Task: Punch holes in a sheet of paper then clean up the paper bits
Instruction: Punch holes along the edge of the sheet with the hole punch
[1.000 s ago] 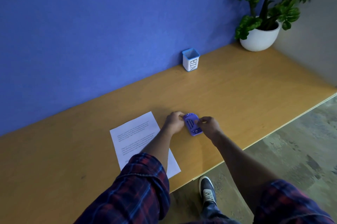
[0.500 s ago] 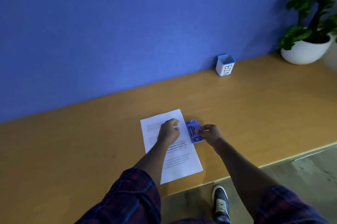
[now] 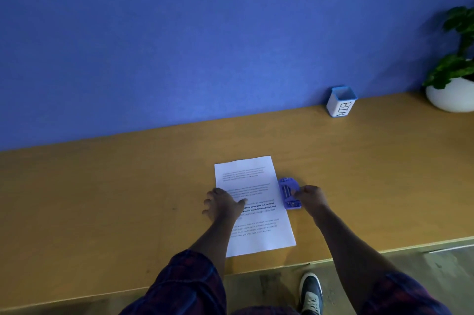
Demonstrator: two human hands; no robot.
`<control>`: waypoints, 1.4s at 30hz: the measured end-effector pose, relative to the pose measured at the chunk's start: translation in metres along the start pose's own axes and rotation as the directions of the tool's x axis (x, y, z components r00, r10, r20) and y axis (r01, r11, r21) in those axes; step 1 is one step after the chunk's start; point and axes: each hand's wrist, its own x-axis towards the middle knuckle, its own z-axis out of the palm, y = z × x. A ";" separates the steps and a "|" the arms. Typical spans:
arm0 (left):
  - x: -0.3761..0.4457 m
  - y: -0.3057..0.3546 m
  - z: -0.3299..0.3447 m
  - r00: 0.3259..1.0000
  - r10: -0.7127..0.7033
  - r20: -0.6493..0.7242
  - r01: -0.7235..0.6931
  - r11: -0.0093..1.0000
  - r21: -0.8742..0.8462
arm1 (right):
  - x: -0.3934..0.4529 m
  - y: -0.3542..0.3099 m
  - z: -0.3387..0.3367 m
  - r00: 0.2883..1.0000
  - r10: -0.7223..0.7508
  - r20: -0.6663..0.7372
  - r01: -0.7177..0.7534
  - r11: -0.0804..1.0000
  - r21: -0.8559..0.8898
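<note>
Paper [image 3: 252,201] lies flat under the spread left hand [image 3: 222,205]; the right hand [image 3: 311,196] grips the punch [image 3: 289,193] at its right edge.

wall [image 3: 179,45]: blue
worktop [image 3: 102,199]: orange-brown wood
paper [image 3: 259,237]: white, black print
hole punch [image 3: 288,190]: purple-blue
bin [image 3: 341,102]: white, blue rim, black letters
plant [image 3: 459,48]: green leaves
pot [image 3: 451,96]: white
sleeves [image 3: 184,286]: dark blue and red plaid
shoe [image 3: 311,294]: dark, pale laces

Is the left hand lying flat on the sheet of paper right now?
Yes: the left hand rests with spread fingers on the left part of the sheet of paper, while the right hand holds the hole punch.
</note>
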 end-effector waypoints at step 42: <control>0.015 -0.010 -0.019 0.984 -0.140 0.108 0.164 0.953 -0.256 | -0.001 0.018 0.006 0.999 -0.037 0.012 0.036 0.994 0.103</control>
